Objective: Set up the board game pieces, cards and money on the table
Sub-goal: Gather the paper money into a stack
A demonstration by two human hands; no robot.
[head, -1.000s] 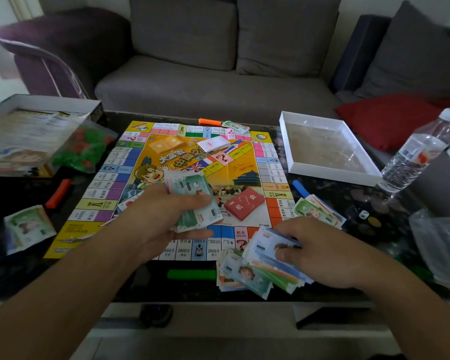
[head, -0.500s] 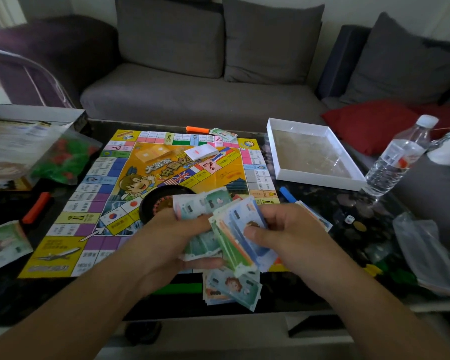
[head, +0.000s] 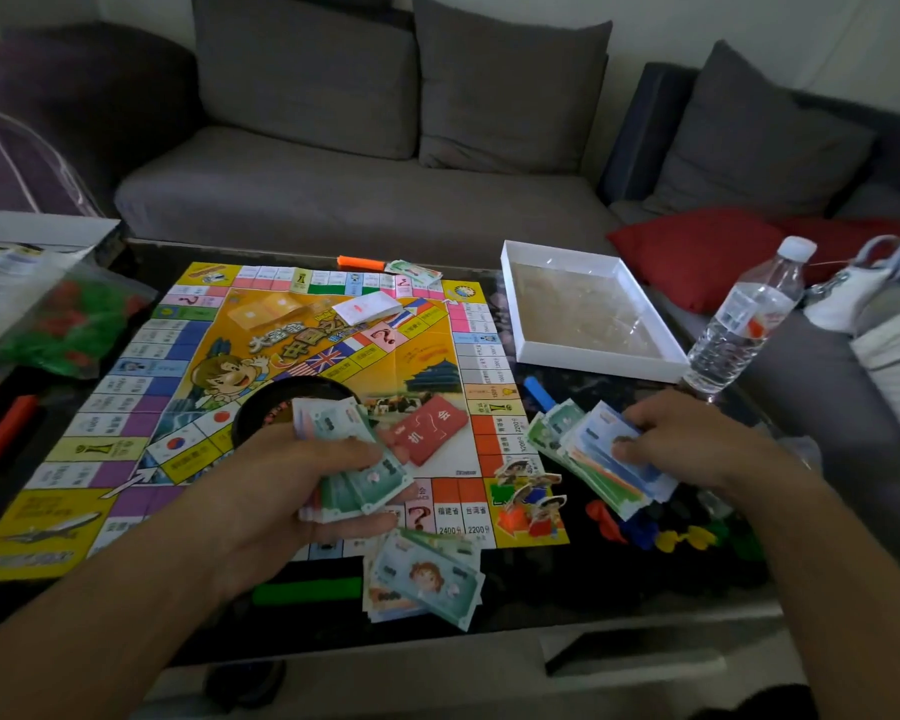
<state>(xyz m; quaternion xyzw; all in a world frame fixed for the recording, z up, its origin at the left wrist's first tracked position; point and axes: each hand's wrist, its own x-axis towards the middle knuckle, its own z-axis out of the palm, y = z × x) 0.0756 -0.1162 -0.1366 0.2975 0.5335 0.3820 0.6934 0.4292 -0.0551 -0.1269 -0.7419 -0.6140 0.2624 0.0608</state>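
Note:
The colourful game board (head: 141,407) lies flat on the dark glass table. My left hand (head: 287,491) grips a wad of green play money (head: 354,470) above the board's near edge. My right hand (head: 692,439) holds a fanned stack of blue and green notes (head: 598,459) just right of the board, low over the table. A loose pile of notes (head: 427,579) lies at the near table edge. A red card deck (head: 427,428) and a white card deck (head: 367,306) sit on the board. Cardboard character pawns (head: 531,496) stand on the near right corner square.
A white box tray (head: 593,350) and a water bottle (head: 744,314) stand at the right. Coloured plastic pieces (head: 666,532) lie under my right wrist. A bag of red and green pieces (head: 68,324) sits left. Green (head: 307,589), blue (head: 539,392) and orange (head: 1,428) sticks lie around.
My right hand carried the fanned notes from beside my left hand out to the right of the board. My left hand kept its wad. The view shifted slightly.

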